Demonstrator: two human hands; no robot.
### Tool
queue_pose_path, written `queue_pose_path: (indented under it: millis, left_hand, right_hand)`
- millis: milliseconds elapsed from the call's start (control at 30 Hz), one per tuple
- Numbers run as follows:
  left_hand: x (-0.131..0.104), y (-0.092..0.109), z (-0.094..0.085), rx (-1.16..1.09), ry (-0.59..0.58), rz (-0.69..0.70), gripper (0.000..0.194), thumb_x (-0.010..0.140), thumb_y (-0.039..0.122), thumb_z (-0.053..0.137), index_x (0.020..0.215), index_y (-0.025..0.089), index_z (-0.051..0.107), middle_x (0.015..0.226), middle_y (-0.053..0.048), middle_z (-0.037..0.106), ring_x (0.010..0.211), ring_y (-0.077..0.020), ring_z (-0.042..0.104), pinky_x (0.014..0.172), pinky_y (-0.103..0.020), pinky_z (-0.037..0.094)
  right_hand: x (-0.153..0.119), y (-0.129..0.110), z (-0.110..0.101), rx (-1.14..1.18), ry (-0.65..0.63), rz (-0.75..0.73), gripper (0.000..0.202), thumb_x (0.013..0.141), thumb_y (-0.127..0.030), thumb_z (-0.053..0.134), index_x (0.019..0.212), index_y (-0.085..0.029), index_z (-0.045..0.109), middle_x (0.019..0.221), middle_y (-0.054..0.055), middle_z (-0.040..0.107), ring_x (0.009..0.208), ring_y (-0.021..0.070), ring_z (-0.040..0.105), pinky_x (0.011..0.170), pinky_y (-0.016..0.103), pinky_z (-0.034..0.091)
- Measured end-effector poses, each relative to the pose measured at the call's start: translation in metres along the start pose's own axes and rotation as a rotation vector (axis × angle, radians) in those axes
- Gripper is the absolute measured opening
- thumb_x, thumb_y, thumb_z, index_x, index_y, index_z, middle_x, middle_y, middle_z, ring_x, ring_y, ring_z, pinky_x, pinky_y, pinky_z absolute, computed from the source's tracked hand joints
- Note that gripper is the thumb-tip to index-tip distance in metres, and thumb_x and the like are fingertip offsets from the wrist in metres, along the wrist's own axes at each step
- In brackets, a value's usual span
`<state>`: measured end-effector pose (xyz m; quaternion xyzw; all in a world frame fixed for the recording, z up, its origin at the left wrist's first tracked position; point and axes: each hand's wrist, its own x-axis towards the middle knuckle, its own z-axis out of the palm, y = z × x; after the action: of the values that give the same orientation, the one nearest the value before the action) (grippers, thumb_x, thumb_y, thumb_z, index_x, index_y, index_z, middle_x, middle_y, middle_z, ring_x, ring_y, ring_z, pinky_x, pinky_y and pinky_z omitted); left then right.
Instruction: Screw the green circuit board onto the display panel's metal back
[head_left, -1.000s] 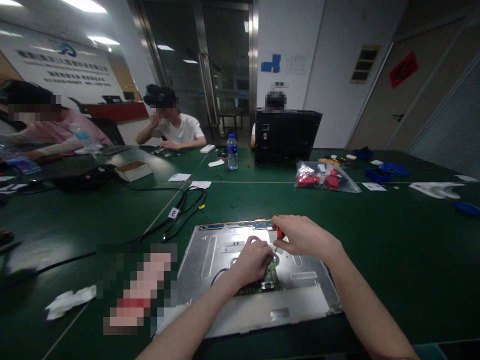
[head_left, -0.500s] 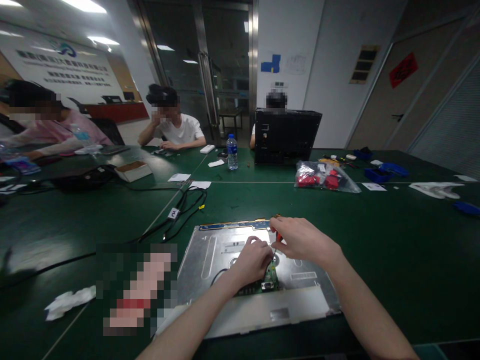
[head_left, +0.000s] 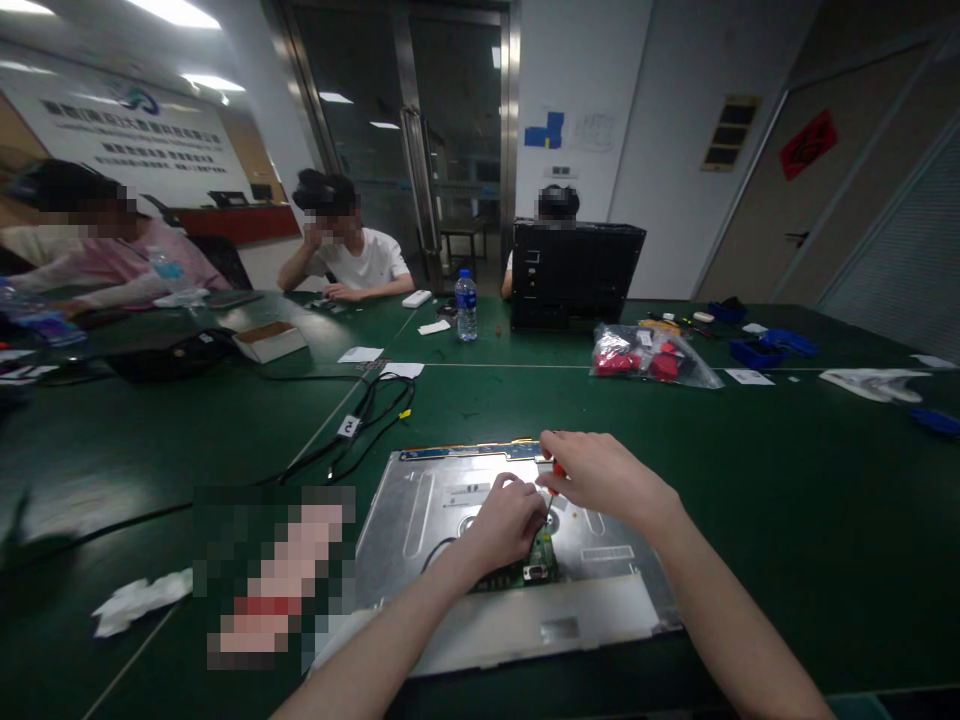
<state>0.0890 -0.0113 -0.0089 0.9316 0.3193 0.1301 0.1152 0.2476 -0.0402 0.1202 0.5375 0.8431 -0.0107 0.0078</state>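
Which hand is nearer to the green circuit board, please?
Left. The left hand is right at the green circuit board, partly covering it from view. The right hand is farther off, beyond it and to the right, gripping the orange-handled screwdriver.

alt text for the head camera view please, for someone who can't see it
A right hand holds an orange-handled screwdriver upright over a green circuit board on a metal panel, the left hand resting at the board. Beyond on the green table stand a water bottle and a black monitor-like casing.
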Motion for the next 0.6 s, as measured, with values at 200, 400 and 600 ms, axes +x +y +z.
queue_pose_path:
  millis: [200,400,600]
  left_hand:
    - [0.0001,0.0014,-0.0001,0.011,0.005,-0.007,0.012,0.079,0.012,0.051,0.079,0.019,0.061,0.081,-0.003,0.065,0.081,-0.0193,0.059,0.086,-0.036,0.035]
    - [0.0003,0.0031,-0.0029,0.011,-0.003,-0.015,0.013,0.079,0.011,0.050,0.078,0.018,0.061,0.082,-0.004,0.066,0.082,-0.0198,0.059,0.086,-0.037,0.035]
    - [0.0002,0.0022,-0.0023,0.000,-0.009,-0.012,0.013,0.078,0.012,0.050,0.079,0.019,0.061,0.084,-0.005,0.066,0.085,-0.0211,0.060,0.087,-0.038,0.035]
  right_hand:
    - [-0.0059,0.0015,-0.0041,0.055,-0.006,-0.090,0.018,0.083,-0.018,0.052,0.101,-0.019,0.049,0.099,0.006,0.065,0.080,0.0197,0.063,0.057,0.028,0.033]
    - [0.0020,0.0008,-0.0013,0.001,-0.026,0.010,0.016,0.090,-0.027,0.050,0.104,-0.020,0.048,0.093,0.006,0.068,0.081,0.0224,0.065,0.057,0.028,0.034]
    - [-0.0034,0.0013,-0.0045,0.045,-0.030,-0.055,0.020,0.086,-0.028,0.055,0.102,-0.020,0.049,0.096,0.006,0.067,0.083,0.0222,0.064,0.059,0.028,0.035]
